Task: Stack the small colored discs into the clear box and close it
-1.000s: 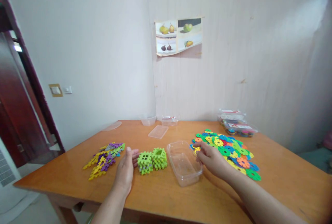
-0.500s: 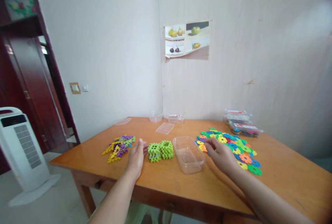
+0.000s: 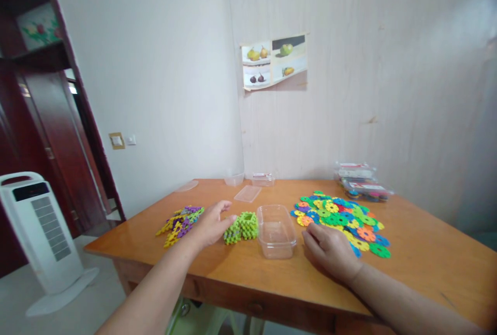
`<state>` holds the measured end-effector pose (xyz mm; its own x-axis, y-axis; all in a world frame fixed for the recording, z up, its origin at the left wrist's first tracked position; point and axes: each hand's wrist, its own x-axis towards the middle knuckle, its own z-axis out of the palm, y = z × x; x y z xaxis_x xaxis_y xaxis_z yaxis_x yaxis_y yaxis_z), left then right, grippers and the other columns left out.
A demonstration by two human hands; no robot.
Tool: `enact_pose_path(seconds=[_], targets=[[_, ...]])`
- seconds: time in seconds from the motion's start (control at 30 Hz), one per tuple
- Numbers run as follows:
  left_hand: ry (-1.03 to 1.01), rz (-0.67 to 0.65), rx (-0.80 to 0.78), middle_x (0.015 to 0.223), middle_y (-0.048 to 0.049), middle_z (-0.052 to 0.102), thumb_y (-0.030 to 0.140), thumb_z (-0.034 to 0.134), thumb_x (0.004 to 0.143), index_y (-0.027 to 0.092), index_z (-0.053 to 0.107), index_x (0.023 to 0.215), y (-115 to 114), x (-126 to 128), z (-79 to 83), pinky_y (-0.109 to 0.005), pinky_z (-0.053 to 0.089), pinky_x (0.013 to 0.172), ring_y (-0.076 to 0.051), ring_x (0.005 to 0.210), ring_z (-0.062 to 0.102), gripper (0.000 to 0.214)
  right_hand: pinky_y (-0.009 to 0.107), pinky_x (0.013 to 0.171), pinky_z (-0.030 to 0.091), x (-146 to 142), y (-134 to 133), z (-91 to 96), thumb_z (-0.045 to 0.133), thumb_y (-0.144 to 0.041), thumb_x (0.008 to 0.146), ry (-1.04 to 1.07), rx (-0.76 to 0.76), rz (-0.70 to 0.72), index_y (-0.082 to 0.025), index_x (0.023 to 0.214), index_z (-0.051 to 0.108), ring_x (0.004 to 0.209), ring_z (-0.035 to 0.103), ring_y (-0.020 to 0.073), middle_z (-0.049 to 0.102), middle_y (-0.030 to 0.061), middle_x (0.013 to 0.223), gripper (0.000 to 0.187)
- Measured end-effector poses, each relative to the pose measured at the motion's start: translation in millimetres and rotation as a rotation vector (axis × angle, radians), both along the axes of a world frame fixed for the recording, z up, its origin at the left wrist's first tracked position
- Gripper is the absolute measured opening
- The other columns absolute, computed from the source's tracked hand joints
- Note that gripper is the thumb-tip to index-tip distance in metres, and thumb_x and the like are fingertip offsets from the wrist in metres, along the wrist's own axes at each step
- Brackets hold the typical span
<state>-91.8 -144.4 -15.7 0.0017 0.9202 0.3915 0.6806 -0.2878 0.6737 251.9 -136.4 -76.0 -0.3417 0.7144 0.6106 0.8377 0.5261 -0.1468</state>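
Note:
My left hand [image 3: 215,223] reaches over the near left side of the green interlocking blocks [image 3: 247,225], which stand together as stacked square rings. Its thumb and fingers are apart, with nothing seen between them; the thumb partly covers the left stack. A clear plastic box [image 3: 276,251] without a lid sits just right of the blocks. Beyond it to the right, my right hand [image 3: 330,253] rests low at the table, fingers curled in and no object visible in them. Next to that hand lies a heap of colourful notched discs [image 3: 337,217].
Yellow and purple interlocking pieces [image 3: 179,225] lie left of my forearm. A flat clear lid [image 3: 247,193], a clear bowl [image 3: 234,179] and a small clear box [image 3: 263,179] are at the back. Packed boxes [image 3: 363,185] are stacked at the back right of the wooden table [image 3: 240,270].
My left hand has moved right and over the edge of the green blocks. My right hand has come down and nearer, beside the disc heap. The clear box has turned slightly straighter.

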Motion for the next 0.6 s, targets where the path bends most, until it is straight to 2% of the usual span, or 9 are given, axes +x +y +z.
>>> enact_pose_path(seconds=[0.27, 0.47, 0.6], targets=[[-0.025, -0.041, -0.053, 0.123, -0.0138, 0.065, 0.038, 0.068, 0.069, 0.019, 0.066, 0.109, 5, 6, 7.5, -0.042, 0.041, 0.105, -0.029, 0.117, 0.059, 0.045, 0.03, 0.055, 0.023, 3, 13, 1.5, 0.037, -0.029, 0.094, 0.006, -0.065, -0.008, -0.022, 0.067, 0.045, 0.058, 0.053, 0.0153, 0.061, 0.0021, 0.063, 0.029], [0.168, -0.093, -0.131, 0.123, -0.011, 0.065, 0.027, 0.07, 0.061, 0.021, 0.067, 0.112, 7, 20, 30.0, -0.04, 0.042, 0.103, -0.03, 0.117, 0.058, 0.051, 0.03, 0.057, 0.024, 4, 27, -0.4, 0.04, -0.026, 0.092, -0.143, -0.01, 0.15, -0.021, 0.067, 0.05, 0.061, 0.054, 0.0156, 0.064, 0.0048, 0.068, 0.027], [0.368, -0.137, -0.211, 0.125, -0.0092, 0.064, 0.022, 0.069, 0.056, 0.024, 0.065, 0.118, 15, 29, 43.3, -0.041, 0.04, 0.103, -0.031, 0.119, 0.055, 0.063, 0.03, 0.058, 0.025, 6, 31, -2.0, 0.039, -0.026, 0.092, -0.096, 0.002, 0.183, -0.021, 0.067, 0.051, 0.06, 0.053, 0.0149, 0.062, 0.0042, 0.066, 0.028]])
